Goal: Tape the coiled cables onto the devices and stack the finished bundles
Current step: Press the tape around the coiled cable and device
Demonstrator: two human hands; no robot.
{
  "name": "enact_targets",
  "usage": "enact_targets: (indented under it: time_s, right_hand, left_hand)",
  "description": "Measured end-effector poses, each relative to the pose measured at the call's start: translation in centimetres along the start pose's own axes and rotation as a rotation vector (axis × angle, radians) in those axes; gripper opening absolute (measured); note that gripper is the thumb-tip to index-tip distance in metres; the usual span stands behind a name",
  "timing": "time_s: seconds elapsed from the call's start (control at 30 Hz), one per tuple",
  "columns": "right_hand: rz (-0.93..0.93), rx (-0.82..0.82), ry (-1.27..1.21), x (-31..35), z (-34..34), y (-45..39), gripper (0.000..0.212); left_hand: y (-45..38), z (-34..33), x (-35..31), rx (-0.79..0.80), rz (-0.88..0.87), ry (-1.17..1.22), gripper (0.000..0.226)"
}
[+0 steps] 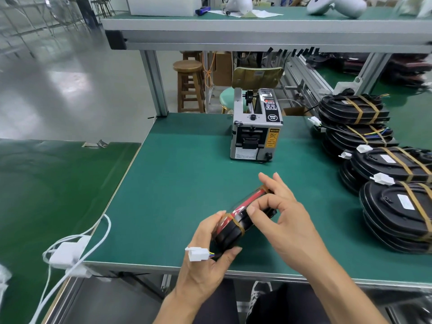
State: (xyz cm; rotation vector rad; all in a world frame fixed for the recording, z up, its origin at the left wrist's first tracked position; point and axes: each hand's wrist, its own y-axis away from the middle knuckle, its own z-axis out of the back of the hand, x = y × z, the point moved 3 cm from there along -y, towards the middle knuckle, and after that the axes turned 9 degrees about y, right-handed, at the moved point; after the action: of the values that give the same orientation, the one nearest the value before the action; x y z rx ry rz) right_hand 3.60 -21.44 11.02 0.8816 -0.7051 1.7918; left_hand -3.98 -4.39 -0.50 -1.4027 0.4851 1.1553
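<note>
A black device with a red band [236, 220] is held on its edge just above the green table [177, 183], near the front edge. My left hand [205, 260] grips its near end, fingers curled round it. A white connector [196, 253] on coloured wires lies over that hand. My right hand [282, 220] presses amber tape onto the device's upper side with thumb and fingertips. One amber tape strip wraps the device near my left fingers. Stacks of finished bundles [395, 206], black with amber tape, stand at the right.
A grey tape dispenser machine [256, 127] stands at the back middle of the table. A white charger and cable [70, 253] lie at the front left corner. A shelf [257, 24] spans overhead. A wooden stool [189, 85] stands behind the table.
</note>
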Motion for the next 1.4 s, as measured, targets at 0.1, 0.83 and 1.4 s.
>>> enact_targets:
  time_s: [0.1,0.83,1.4]
  right_hand:
    - [0.009,0.009,0.025,-0.1,-0.1,-0.1,0.019]
    - [0.104,-0.087,0.19,0.7,-0.5,0.3,0.022]
    - [0.149,-0.101,0.209,1.1,-0.4,0.9,0.026]
  left_hand:
    - [0.0,0.0,0.1,-0.007,0.004,0.004,0.068]
    - [0.4,0.0,0.8,-0.003,0.019,0.035,0.066]
    - [0.2,0.0,0.3,-0.005,0.039,0.042,0.066]
